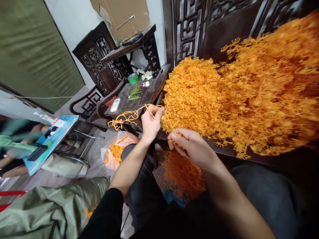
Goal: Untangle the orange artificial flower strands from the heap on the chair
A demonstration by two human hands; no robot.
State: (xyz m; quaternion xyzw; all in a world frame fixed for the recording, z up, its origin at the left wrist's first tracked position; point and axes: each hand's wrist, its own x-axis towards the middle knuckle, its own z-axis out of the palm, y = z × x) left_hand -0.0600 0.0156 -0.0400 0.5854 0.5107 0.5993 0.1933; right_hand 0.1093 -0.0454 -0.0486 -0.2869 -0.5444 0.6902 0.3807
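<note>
My left hand (151, 125) is closed around the thin stems of an orange plastic sprig (127, 116). The sprig's branching tips stick out leftward over the wooden chair. Lower and to the right, my right hand (190, 143) pinches the thin orange strands that run between the two hands; its fingertips partly cover what they hold. Right behind both hands rises a large heap of orange plastic sprigs (199, 93). Below my right hand, between my knees, lies a mass of bare-looking orange stems (183, 171).
On a carved wooden chair (149, 93) lie green tape (133, 78), a green sprig (135, 92) and white flowers (147, 75). A plastic bag (106, 156) with orange pieces stands on the floor. At left, a person sits by a blue folding table (67, 124); an olive sack (57, 205) lies nearer.
</note>
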